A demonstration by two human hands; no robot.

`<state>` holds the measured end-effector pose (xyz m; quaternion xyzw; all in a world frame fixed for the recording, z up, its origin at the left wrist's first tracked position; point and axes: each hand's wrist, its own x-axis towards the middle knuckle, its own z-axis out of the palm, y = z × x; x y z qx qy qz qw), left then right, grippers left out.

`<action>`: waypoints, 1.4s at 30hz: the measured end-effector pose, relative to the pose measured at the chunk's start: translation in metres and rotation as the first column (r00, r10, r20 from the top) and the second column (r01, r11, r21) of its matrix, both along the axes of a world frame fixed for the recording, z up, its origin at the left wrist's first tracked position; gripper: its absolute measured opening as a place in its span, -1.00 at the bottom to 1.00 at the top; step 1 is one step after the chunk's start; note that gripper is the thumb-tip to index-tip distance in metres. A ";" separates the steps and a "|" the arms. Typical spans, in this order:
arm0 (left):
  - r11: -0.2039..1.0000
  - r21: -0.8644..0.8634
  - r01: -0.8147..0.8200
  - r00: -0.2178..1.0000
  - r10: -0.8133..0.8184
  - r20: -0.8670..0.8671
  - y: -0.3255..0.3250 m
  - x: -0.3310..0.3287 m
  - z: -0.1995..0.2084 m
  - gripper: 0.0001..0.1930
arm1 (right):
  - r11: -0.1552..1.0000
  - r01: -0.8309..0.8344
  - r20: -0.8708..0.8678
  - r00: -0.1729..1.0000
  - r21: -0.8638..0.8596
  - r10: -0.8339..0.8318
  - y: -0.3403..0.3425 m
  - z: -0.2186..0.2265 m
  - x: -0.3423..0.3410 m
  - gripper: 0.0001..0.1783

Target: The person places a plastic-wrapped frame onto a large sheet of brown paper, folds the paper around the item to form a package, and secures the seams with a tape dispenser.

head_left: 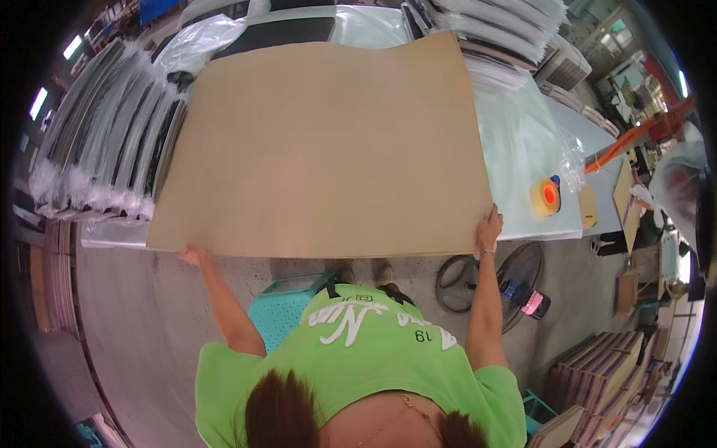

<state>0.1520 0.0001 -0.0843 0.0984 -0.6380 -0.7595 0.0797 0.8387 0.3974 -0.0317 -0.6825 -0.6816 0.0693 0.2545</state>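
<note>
A large brown cardboard sheet (pixel 328 149) spans the table in front of me, its far edge bent up in a wave. At its near edge, toward the left corner, my left hand (pixel 196 255) is closed on the board, somewhat blurred. My right hand (pixel 489 230) grips the near right corner, with the fingers along the right side. Both arms are stretched forward and wide apart. Beneath the sheet, most of the tabletop is hidden.
Plastic-wrapped flat panels (pixel 112 134) stand in a row on the left; another wrapped stack (pixel 500 30) lies at the back right. A tape roll (pixel 545 197) sits on the right tabletop. Below are a teal stool (pixel 280 313), a fan (pixel 519 280) and stacked cartons (pixel 597 369).
</note>
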 end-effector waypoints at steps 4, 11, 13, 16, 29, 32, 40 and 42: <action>0.958 -0.271 -0.091 0.987 0.123 0.101 0.013 0.027 0.003 -0.43 | 0.998 0.045 0.040 0.998 -0.050 -0.043 -0.005 0.008 0.005 -0.52; 0.980 -0.142 -0.136 0.977 0.156 0.146 0.009 0.030 0.007 -0.46 | 0.988 0.156 0.170 0.973 0.010 -0.156 -0.003 0.000 -0.012 -0.47; 0.980 -0.143 -0.142 0.978 0.160 0.130 0.008 0.038 0.008 -0.47 | 0.990 0.142 0.121 0.982 0.006 -0.142 -0.003 0.001 -0.014 -0.47; 0.986 -0.122 -0.115 0.986 0.128 0.107 0.010 0.044 0.005 -0.48 | 0.991 0.137 0.166 0.977 -0.002 -0.135 -0.004 0.004 -0.010 -0.48; 0.996 0.077 -0.048 0.986 0.035 0.161 0.067 0.155 0.064 -0.46 | 0.975 0.204 0.380 0.898 0.088 -0.223 -0.010 -0.010 -0.017 -0.50; 0.995 0.045 -0.086 0.977 0.076 0.198 0.065 0.151 0.063 -0.49 | 0.975 0.213 0.444 0.869 0.066 -0.219 -0.015 -0.012 -0.018 -0.48; 0.995 -0.099 -0.015 0.993 0.026 0.119 0.036 0.126 -0.010 -0.46 | 0.983 0.166 0.392 0.901 0.080 -0.184 -0.019 -0.011 -0.025 -0.47; 0.990 -0.144 0.011 0.993 0.006 0.117 0.041 0.133 -0.015 -0.43 | 0.980 0.187 0.364 0.910 0.065 -0.198 -0.020 -0.004 -0.026 -0.47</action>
